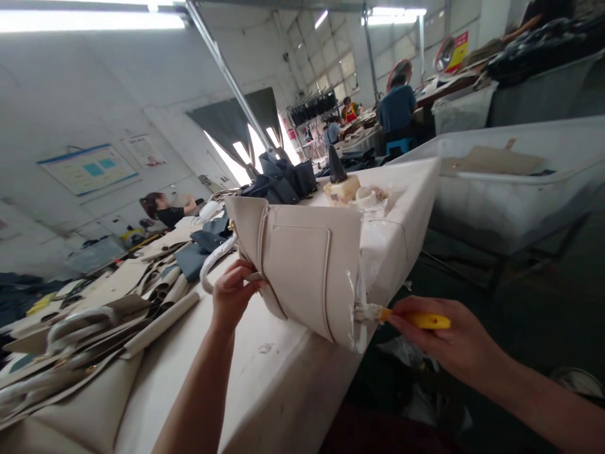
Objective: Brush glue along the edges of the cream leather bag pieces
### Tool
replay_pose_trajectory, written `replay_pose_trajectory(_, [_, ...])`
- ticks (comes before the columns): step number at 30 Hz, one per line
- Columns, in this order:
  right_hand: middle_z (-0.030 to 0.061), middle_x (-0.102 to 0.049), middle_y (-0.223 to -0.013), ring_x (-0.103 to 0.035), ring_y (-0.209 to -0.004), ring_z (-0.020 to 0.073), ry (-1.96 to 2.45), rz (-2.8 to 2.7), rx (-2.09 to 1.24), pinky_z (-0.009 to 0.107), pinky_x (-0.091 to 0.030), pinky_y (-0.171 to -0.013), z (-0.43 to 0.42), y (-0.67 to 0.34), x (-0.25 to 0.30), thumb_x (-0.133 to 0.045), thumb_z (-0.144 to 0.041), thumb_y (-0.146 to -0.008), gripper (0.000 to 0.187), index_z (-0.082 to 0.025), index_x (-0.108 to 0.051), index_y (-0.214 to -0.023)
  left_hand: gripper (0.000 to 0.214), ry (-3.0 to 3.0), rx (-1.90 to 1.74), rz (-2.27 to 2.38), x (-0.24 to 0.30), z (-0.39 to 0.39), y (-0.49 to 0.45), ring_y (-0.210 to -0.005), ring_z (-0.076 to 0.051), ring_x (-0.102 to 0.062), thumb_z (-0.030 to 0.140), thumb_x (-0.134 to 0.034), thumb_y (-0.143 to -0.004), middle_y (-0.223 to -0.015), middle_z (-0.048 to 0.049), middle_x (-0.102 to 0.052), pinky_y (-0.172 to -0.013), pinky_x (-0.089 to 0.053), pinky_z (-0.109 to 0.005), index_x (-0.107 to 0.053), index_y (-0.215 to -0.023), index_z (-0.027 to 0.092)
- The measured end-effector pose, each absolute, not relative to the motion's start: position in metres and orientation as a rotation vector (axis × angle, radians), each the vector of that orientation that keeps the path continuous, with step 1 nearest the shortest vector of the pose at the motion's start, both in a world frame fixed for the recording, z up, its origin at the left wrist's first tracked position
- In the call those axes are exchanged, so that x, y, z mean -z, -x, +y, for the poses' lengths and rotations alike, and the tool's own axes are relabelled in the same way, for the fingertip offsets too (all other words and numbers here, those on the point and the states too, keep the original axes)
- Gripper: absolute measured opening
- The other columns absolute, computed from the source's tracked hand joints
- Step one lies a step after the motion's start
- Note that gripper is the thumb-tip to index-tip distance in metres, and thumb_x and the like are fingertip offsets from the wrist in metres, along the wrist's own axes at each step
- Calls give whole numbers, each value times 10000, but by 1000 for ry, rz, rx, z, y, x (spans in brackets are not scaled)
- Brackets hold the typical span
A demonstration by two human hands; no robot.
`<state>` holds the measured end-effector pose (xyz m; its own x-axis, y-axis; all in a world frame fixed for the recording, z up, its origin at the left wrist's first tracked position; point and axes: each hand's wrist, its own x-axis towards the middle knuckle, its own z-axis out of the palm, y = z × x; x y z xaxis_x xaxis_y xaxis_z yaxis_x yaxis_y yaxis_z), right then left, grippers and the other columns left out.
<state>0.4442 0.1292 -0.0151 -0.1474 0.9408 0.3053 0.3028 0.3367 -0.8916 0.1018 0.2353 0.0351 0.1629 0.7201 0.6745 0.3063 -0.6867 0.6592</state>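
Note:
My left hand grips the left edge of a cream leather handbag and holds it upright over the edge of the white work table. My right hand holds a yellow-handled brush whose white, glue-covered bristles touch the bag's lower right side seam. A white strap loop hangs from the bag's left side.
Cream handles, rolled pieces and dark blue leather parts lie on the table's left. Dark handbags and a glue pot stand farther back. A large white bin stands right. Other workers sit at distant tables.

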Motion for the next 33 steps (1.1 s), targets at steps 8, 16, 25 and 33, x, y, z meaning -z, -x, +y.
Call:
replay_pose_trajectory(8, [-20,-556,-534,-496,-435,132,1245,-1408,-1037,231,-388,-423,122,-441,27,-613,-449,-778,231,-222,-648,-796,115,-2203,-1536,986,-42,227,-94,-695,-159,-533,174,-778,-600,-758,-27,-568,-522,-411,-257,-668,-615,202])
replay_pose_trajectory(16, [-21,-542,-496,-481,-372,111,1303,-1277,-1097,214,-381,-365,112,-435,32,-589,-581,-735,399,-187,-609,-797,112,-2280,-1529,1035,-41,223,-94,-706,-162,-546,214,-778,-606,-758,-35,-591,-573,-433,-273,-669,-615,191])
replay_pose_trajectory(25, [-21,-538,-481,-478,-344,91,1305,-1279,-1244,185,-380,-338,102,-429,39,-559,-659,-705,495,-170,-592,-777,134,-2363,-1525,1093,-41,218,-94,-703,-155,-559,244,-766,-629,-760,-30,-596,-601,-442,-277,-649,-608,181])
replay_pose_trajectory(33, [-14,-553,-485,-484,-346,93,1321,-1240,-1101,183,-386,-339,104,-433,38,-578,-621,-722,455,-172,-606,-791,134,-2357,-1511,1114,-38,216,-94,-689,-149,-559,250,-775,-619,-762,-29,-604,-591,-438,-274,-659,-609,183])
